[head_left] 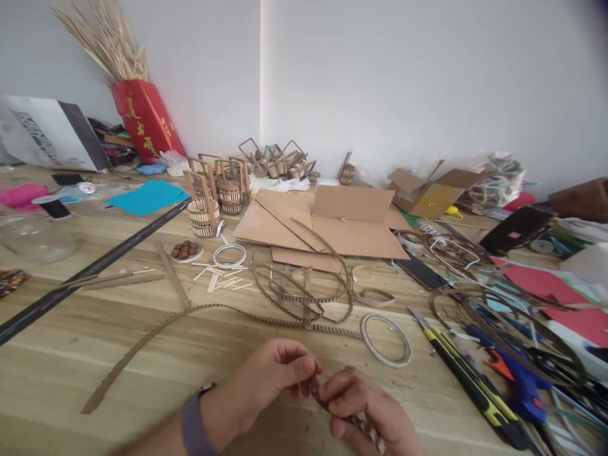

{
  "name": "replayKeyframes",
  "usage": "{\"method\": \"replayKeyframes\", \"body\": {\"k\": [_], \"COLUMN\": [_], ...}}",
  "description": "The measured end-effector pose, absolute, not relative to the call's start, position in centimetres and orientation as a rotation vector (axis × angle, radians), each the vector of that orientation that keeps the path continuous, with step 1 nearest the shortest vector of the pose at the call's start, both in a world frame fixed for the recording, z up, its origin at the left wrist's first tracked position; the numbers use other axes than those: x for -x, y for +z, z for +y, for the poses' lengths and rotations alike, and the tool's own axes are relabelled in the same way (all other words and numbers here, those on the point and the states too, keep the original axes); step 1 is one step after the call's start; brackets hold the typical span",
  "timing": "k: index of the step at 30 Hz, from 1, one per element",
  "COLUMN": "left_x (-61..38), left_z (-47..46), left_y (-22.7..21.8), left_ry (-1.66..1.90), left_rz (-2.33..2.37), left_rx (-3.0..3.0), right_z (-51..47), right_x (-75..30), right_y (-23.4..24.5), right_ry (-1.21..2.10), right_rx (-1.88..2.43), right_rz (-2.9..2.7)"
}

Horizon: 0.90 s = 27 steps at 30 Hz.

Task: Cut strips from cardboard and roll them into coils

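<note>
My left hand (270, 377) and my right hand (365, 408) meet low in the view, just above the wooden table (71, 354). Both are closed in a pinch on a small brown cardboard strip (319, 398) held between the fingertips. A purple band sits on my left wrist. A long corrugated cardboard strip (156, 332) lies on the table in front of my hands and runs into a tangle of coiled strips (304, 288). A ring of tape (386, 339) lies just beyond my right hand.
A yellow-black utility knife (468, 377) and a blue glue gun (520, 383) lie at the right among loose strips. Flattened cardboard sheets (327, 228) and small cardboard baskets (216, 193) stand farther back. A black ruler (95, 266) crosses the left side. A red box with dried stalks (145, 117) stands by the wall.
</note>
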State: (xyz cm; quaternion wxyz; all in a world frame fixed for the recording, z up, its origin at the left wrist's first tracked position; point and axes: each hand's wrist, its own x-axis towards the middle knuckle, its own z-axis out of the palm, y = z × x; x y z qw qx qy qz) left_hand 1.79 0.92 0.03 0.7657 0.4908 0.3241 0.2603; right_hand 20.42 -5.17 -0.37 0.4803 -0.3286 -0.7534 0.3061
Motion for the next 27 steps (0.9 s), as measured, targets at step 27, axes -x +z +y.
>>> {"method": "replayKeyframes", "body": {"k": [27], "left_x": [-1.7], "left_z": [1.2], "left_y": [0.5], "left_ry": [0.615], "left_rz": [0.815], "left_rx": [-1.118], "right_z": [-5.9], "right_x": [-19.4], "right_y": [-2.6], "right_ry": [0.895], "right_rx": [0.850], "right_rz": [-1.922]}}
